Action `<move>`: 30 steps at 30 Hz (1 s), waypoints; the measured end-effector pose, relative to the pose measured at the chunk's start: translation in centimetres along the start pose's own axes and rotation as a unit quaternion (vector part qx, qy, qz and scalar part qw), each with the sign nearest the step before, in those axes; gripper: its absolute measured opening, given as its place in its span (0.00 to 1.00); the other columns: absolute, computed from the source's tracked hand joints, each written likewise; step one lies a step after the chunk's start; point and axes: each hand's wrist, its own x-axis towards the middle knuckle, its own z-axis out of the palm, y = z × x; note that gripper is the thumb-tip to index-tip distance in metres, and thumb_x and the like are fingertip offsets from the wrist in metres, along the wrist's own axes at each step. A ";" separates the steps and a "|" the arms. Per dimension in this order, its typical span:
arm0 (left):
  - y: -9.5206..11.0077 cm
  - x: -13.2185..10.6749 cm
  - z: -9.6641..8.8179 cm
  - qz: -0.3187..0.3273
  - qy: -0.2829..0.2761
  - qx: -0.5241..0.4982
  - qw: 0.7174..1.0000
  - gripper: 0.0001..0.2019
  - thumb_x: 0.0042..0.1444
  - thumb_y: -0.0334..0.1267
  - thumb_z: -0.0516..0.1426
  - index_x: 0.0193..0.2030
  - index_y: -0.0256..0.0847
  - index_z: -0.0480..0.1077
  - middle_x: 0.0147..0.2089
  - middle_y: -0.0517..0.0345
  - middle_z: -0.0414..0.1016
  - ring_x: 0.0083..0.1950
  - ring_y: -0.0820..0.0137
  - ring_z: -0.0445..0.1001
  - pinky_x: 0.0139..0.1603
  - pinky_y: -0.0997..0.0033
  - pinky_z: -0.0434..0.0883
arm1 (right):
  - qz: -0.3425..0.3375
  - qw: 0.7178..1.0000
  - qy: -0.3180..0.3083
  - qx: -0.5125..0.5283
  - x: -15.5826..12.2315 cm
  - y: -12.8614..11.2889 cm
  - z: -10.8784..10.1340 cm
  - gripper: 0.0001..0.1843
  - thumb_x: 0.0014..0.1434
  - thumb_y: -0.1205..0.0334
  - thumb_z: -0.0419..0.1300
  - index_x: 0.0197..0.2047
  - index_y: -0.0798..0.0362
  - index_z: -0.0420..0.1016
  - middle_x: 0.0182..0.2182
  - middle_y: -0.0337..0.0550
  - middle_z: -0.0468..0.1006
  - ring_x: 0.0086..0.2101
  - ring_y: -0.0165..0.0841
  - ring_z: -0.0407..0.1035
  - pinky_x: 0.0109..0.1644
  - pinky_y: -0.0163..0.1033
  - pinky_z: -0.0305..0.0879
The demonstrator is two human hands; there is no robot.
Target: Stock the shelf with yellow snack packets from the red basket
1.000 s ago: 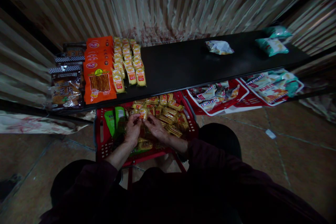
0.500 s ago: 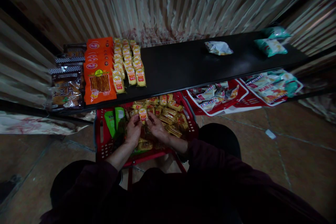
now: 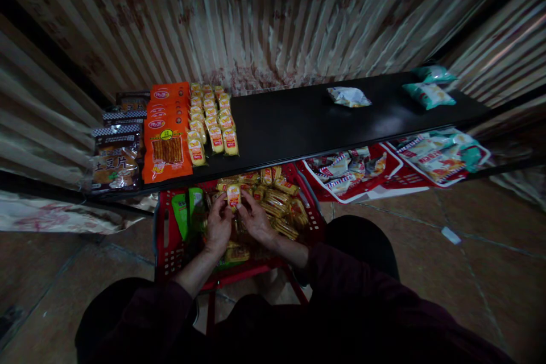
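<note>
A long black shelf [image 3: 298, 119] runs across the middle of the frame, from the left edge of centre up to the right. Behind it, filling the whole upper half, hangs a striped, pleated curtain [image 3: 264, 17] with a faded pattern. The floor along the bottom and right is brown tile [image 3: 447, 273].

At the left end of the shelf lie dark snack bags [image 3: 116, 162] in a stack, just beside them a stack of orange packets [image 3: 167, 151], and right of those, rows of small yellow packets [image 3: 211, 125] set in lines running away from the camera. The shelf's middle stretch is bare black. Toward the upper right of the shelf a single pale crumpled packet [image 3: 348, 96] lies alone, and farther right two green packets [image 3: 429, 94] sit near the end.

Below the shelf edge, at centre, stands a red basket [image 3: 164, 239] on the floor. It holds a heap of small yellow packets on its right side and two green packets [image 3: 187, 210] upright at its left. Right of the basket, under the shelf, red-edged bags [image 3: 354, 168] hold mixed wrapped snacks, and more lie in another [image 3: 443, 153] at the far right.

Over the basket, the left hand [image 3: 218, 224] and the right hand [image 3: 257, 220] meet. Both have fingers curled and pinch one small yellow packet [image 3: 233, 195] between them, held upright just above the heap, label facing up. Dark sleeves and knees fill the lower centre of the frame.
</note>
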 end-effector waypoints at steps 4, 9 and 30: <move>0.3 0.5 0.0 0.017 0.006 0.001 1.000 0.19 0.55 0.34 0.52 0.54 0.40 0.66 0.52 0.50 0.72 0.51 0.67 0.72 0.51 0.64 0.71 | -0.011 1.000 0.003 -0.022 0.4 -1.0 -0.1 0.28 0.61 0.53 0.52 0.62 0.53 0.61 0.56 0.51 0.70 0.55 0.39 0.65 0.61 0.49 0.59; 1.1 1.1 0.1 0.052 0.013 0.014 0.998 0.19 0.57 0.34 0.50 0.55 0.41 0.66 0.53 0.49 0.71 0.54 0.66 0.70 0.55 0.61 0.67 | -0.040 0.998 0.004 -0.054 1.2 -2.5 -0.3 0.27 0.61 0.54 0.51 0.62 0.53 0.63 0.57 0.52 0.68 0.57 0.40 0.63 0.62 0.51 0.57; 6.5 7.7 -1.4 0.183 0.080 0.102 0.974 0.15 0.57 0.35 0.51 0.50 0.39 0.68 0.49 0.48 0.73 0.48 0.66 0.72 0.54 0.60 0.68 | -0.168 0.960 0.096 -0.204 7.9 -7.5 1.3 0.23 0.62 0.60 0.50 0.59 0.53 0.65 0.47 0.51 0.73 0.48 0.39 0.67 0.55 0.46 0.63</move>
